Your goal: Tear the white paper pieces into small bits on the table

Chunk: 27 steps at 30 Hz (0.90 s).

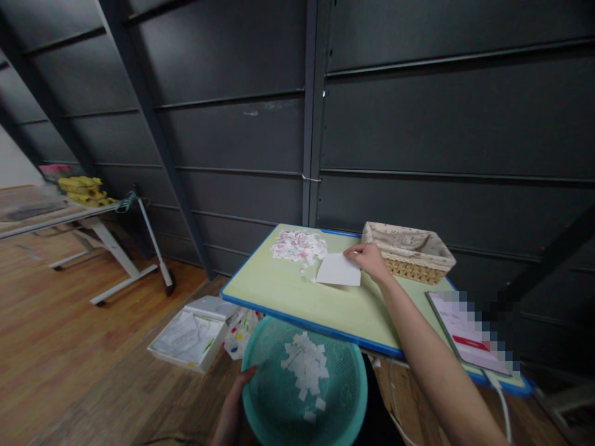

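Note:
My right hand (368, 260) pinches the upper right corner of a white card (339, 270), held over the pale green tabletop (274, 286). Just left of the card lies a heap of small white and pink paper pieces (298, 245), with a few loose bits at its near side. Below the table's front edge, my left hand (242, 383) grips the left rim of a teal plastic basket (360, 396), its thumb over the edge. Square white paper pieces (305, 362) lie in the bottom of that basket.
A woven basket with a cloth lining (413, 266) stands at the table's back right. A tablet (469, 334) with a cable lies nearer right. On the floor at left sits an open white box (186, 339). Another table (69, 214) is farther left; a dark panelled wall (242, 136) rises behind.

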Each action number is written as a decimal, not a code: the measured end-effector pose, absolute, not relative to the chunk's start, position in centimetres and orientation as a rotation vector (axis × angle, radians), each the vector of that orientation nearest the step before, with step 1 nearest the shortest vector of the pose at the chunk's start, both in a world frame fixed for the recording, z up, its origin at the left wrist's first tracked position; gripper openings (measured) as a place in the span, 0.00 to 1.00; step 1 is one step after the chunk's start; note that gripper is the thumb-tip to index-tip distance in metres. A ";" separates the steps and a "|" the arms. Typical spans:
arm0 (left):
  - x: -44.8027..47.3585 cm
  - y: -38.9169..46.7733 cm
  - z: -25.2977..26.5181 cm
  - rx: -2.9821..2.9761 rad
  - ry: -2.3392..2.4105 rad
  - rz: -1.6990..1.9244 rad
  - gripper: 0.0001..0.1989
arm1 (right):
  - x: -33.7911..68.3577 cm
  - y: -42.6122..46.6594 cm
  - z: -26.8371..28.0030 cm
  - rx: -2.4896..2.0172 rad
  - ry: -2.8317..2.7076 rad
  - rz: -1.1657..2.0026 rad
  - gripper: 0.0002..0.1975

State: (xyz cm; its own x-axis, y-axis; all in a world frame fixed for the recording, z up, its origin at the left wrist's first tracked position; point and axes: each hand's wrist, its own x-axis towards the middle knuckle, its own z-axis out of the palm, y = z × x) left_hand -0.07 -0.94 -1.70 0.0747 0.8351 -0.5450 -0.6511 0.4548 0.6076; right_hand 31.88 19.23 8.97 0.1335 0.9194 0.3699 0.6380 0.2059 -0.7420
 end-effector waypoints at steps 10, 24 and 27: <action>0.1 -1.1 -1.1 0.155 0.938 1.088 0.08 | 31.8 19.2 9.0 -1.579 -1.618 0.344 0.15; 0.2 -1.1 -1.0 0.055 0.929 1.104 0.27 | 32.1 19.0 9.4 -1.561 -1.657 0.318 0.15; 0.1 -1.1 -1.2 0.077 0.973 1.086 0.28 | 32.4 19.3 9.1 -1.517 -1.615 0.398 0.15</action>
